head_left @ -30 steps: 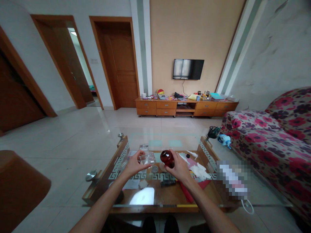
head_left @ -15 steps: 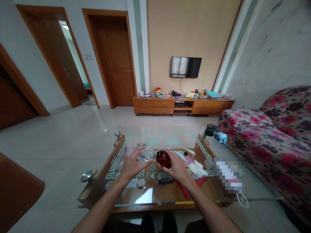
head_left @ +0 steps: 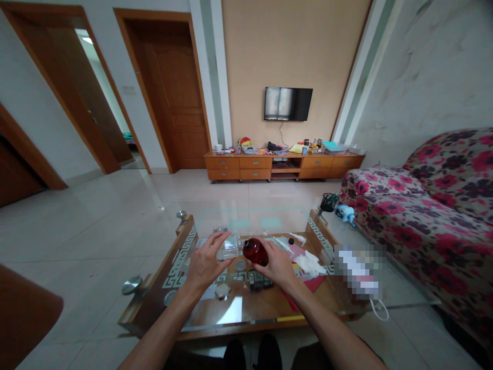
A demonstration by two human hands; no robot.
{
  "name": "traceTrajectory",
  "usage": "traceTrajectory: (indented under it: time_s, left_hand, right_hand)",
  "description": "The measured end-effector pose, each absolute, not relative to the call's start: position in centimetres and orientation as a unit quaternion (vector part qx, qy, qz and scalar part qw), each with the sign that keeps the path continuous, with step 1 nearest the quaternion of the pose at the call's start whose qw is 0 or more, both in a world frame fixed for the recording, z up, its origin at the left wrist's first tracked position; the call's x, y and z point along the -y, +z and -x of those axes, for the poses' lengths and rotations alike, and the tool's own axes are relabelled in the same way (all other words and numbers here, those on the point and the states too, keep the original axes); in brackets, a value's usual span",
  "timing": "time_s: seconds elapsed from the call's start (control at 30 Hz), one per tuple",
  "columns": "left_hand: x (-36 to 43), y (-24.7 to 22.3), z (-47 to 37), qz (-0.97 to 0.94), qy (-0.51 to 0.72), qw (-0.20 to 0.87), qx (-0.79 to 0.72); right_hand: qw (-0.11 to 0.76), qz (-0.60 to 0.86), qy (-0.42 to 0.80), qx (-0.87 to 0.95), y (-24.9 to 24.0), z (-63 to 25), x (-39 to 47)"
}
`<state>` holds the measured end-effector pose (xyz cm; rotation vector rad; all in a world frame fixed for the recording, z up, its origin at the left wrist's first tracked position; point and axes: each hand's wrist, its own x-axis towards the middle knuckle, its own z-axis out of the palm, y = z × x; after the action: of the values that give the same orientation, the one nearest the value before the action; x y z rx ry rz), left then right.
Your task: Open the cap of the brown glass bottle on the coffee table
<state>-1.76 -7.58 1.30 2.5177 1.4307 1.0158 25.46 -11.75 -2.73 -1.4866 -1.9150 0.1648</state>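
My left hand is closed around a clear, box-shaped bottle, which lies tipped toward the right. In my right hand is a dark brown bottle, tilted with its open mouth to the left. The two mouths are close together above the glass coffee table; whether they touch I cannot tell. A small black cap and a white pump head lie to the right of the brown bottle, near crumpled white tissue.
Below my hands is the glass coffee table, with a dark object and a round clear lid in view. A blurred-out pack sits at its right end. A floral sofa stands right; a TV cabinet stands ahead.
The view has swung slightly right. The clear bottle has turned in my left hand, and the brown bottle's mouth has come closer to it.
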Motion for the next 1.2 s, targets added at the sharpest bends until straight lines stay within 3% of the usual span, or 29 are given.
traceTrajectory:
  time_s: [0.33,1.2]
  left_hand:
    - [7.9,1.5,1.1,-0.828,0.337,-0.052,-0.445]
    - [7.7,1.4,0.6,-0.838,0.342,-0.081,-0.419]
  right_hand:
    - [0.331,0.584,0.063,0.738,-2.6,-25.4,12.1]
    - [0.341,0.579,0.070,0.737,-3.5,-25.6,11.8]
